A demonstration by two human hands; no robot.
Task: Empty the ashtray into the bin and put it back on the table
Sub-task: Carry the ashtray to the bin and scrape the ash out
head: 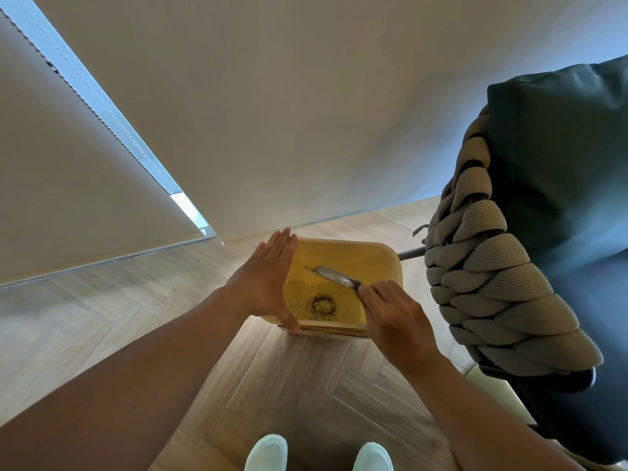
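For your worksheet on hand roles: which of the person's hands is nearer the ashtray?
Right. The right hand grips the ashtray by its edge over the bin; the left hand is open beside it, apart.

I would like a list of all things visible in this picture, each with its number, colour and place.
bin: one, yellow, on the floor ahead of the feet, near the wall.
ash: one dark ring with scattered specks, on the bottom of the bin.
ashtray: one, grey metal, tilted over the bin.
chair: one, beige woven rope with a dark cushion, at the right.
floor: one, light wood herringbone.
roller blind: one, beige, at the left.
wall: one, pale, behind the bin.
shoes: two, white, at the bottom edge.
left hand: one, open, flat, beside the bin's left rim.
right hand: one, gripping the ashtray's edge.
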